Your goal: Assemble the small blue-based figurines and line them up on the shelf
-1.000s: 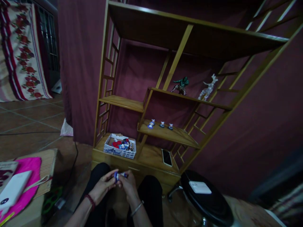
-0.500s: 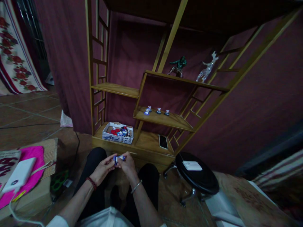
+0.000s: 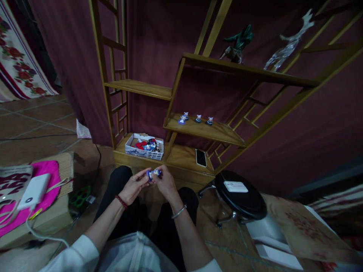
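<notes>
View tilted lower, figurine [image 3: 153,174] partly covered by fingers [image 3: 163,171], shelving [image 3: 138,87] cropped above

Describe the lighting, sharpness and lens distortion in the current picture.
Head view: dim overall, the upper recesses of the shelf unit notably dark; head view: the clear figure near the upper right corner looks stretched and slanted, suggesting wide-angle distortion; head view: the held purple-and-white figurine looks soft, its fine details unreadable.

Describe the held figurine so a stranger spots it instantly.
Start at the wooden shelf unit and drop to the dark-clad knees before it. Between them, the left grip and right grip hold a purple and white figurine. Unlike the four small figurines standing on a shelf, it lies sideways.
</notes>
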`<state>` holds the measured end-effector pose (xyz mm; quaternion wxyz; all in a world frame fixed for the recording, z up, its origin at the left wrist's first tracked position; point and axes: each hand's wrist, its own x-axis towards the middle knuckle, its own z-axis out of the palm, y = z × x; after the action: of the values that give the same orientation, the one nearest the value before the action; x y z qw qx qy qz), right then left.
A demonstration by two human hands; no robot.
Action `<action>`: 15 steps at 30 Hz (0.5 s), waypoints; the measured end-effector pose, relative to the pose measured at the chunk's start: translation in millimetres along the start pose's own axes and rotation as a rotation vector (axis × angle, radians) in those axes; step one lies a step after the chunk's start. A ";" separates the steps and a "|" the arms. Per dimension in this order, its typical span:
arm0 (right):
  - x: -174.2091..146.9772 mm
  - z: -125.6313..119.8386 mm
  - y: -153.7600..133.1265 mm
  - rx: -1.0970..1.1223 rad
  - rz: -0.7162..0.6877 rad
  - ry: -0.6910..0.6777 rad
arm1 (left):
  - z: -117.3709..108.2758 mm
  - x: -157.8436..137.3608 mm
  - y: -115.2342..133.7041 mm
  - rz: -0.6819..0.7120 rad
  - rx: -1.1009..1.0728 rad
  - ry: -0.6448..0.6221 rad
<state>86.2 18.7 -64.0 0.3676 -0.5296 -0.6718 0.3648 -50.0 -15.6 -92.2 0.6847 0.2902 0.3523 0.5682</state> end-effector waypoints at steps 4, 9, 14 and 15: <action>1.8 -5.7 0.2 -0.040 -0.002 -0.010 | 1.2 5.6 -4.9 -0.009 0.011 -0.001; 1.7 -8.6 0.9 -0.058 -0.029 -0.019 | 2.3 9.7 -10.8 -0.031 -0.019 0.029; 5.4 -8.5 -0.9 -0.067 -0.065 -0.053 | 2.0 10.9 -10.5 -0.058 -0.059 0.063; 6.9 -8.9 -2.4 -0.075 -0.071 -0.063 | 2.0 11.2 -9.8 -0.059 -0.067 0.070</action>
<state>91.8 25.9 -57.0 0.3387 -0.5071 -0.7145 0.3429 -41.6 -6.4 -100.6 0.6979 0.2365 0.3652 0.5689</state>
